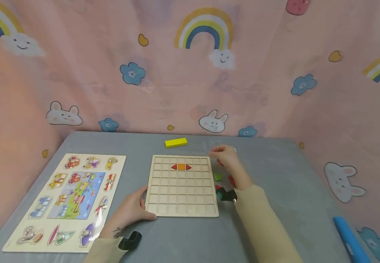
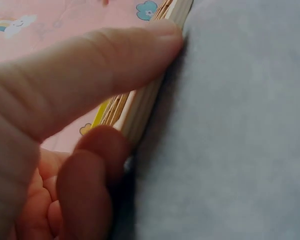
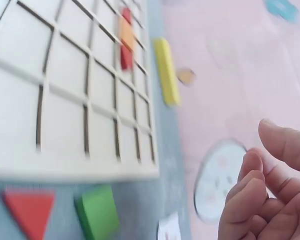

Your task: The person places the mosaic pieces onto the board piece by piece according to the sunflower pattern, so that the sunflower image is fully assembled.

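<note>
A square wooden grid board (image 1: 182, 190) lies on the grey table, with an orange square (image 1: 181, 166) between two red triangles in one of its far rows. My left hand (image 1: 132, 208) grips the board's near left corner, thumb along the near edge and fingers at the left side, as the left wrist view (image 2: 80, 85) also shows. Off the board's far right corner, my right hand (image 1: 228, 159) hovers with loosely bent fingers; nothing shows between them in the right wrist view (image 3: 270, 192). Beside the board's right edge lie a green block (image 3: 98, 212) and red triangular blocks (image 3: 31, 210).
Behind the board lies a yellow block (image 1: 175, 143). A vehicle picture puzzle (image 1: 119, 160) takes up the table's left side. At the near right there is a blue cylindrical object (image 1: 351, 237). A pink patterned cloth (image 1: 183, 98) hangs behind the table.
</note>
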### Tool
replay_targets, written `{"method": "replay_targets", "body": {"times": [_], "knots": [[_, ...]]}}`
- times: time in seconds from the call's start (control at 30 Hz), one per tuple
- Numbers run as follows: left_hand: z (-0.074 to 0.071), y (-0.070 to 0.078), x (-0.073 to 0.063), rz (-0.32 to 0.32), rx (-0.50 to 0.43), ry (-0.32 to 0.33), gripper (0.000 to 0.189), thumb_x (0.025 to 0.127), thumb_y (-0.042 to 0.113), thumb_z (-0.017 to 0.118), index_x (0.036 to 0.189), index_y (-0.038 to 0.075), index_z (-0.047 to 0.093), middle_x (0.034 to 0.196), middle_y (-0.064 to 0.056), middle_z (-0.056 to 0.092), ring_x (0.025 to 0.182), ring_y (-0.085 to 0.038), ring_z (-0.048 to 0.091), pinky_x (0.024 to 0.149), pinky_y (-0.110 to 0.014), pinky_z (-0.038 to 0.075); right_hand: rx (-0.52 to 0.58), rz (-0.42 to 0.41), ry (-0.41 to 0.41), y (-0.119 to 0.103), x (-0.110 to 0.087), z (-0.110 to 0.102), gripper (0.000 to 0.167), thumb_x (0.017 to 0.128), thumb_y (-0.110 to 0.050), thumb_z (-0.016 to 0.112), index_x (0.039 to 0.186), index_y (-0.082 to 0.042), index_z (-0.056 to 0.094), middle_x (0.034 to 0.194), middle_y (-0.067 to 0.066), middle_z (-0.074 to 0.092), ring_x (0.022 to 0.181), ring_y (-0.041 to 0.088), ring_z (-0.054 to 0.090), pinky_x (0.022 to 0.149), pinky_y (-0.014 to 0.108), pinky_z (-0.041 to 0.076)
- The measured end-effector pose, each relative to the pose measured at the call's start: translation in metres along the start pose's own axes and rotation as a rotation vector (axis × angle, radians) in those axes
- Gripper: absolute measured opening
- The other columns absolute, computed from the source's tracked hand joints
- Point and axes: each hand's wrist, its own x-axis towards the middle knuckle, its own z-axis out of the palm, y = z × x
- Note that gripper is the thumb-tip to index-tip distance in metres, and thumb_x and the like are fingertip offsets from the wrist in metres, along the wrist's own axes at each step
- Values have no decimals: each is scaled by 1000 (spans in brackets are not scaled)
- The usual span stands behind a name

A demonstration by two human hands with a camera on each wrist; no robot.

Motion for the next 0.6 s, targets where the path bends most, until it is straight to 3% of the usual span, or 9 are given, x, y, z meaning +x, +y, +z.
{"method": "replay_targets", "body": {"times": [0.1,0.17,0.3,0.43,0.6], "knots": [[-2,-1,-1,-8,-8,7,107,48,14,89,140,1,35,58,-3,50,48,-13,43,45,-27,33,46,72,53,11,-6,-15,35,87,-23,62,116,-3,58,96,8,55,63,16,46,59,31,43],[-3,-1,-2,-8,-9,11,108,48,15,89,140,0,35,59,-3,50,49,-13,43,45,-27,33,74,98,68,20,-9,-22,37,86,-21,62,117,-1,55,85,7,55,55,15,43,51,27,38],[-3,0,-4,3,1,15,107,49,17,89,139,-2,35,60,-3,50,50,-14,42,46,-27,33,49,128,93,39,-19,-31,37,88,-18,58,116,4,51,80,8,50,54,16,43,50,27,37],[-3,1,-6,10,-1,15,106,50,17,89,138,-4,36,61,-3,50,51,-14,42,47,-27,33,-102,163,152,55,-25,-41,31,87,-13,56,109,8,52,94,16,54,74,23,52,65,30,45],[-2,1,-5,5,-5,14,103,51,16,89,138,-2,37,62,-2,49,53,-13,42,48,-26,33,-358,194,163,69,-30,-51,24,79,-9,59,96,8,61,92,18,60,79,27,56,64,35,46]]}}
